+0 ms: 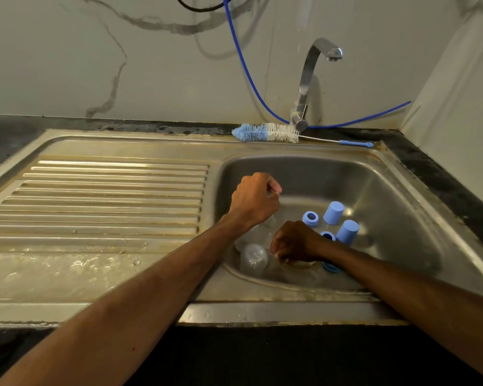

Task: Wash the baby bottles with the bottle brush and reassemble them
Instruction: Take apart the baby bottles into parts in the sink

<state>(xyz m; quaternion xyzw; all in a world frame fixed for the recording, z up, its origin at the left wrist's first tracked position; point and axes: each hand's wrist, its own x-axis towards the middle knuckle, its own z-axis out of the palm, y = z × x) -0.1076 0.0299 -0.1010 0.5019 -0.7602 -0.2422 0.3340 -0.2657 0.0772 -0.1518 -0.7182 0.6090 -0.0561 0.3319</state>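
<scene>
Both grips curled, hold unclear, left grip (255,199) beyond clear bottle (253,259), right grip (296,243) just beside it

Clear bottles (253,259), blue caps (333,213), rings (310,218) in sink (388,190); brush (265,132) on back rim

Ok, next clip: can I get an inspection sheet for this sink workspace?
Surface: steel sink; drainboard wet near its front.
Job's things: bottle brush lying on the rear rim; clear bottles, blue caps and blue rings in the basin.
Clutter: nothing seen.
Hands: left hand and right hand are curled over the basin; what they hold is unclear.
Cables: blue hose and black cable against the wall.
Surroundings: tap, no stream seen; marbled wall.
</scene>
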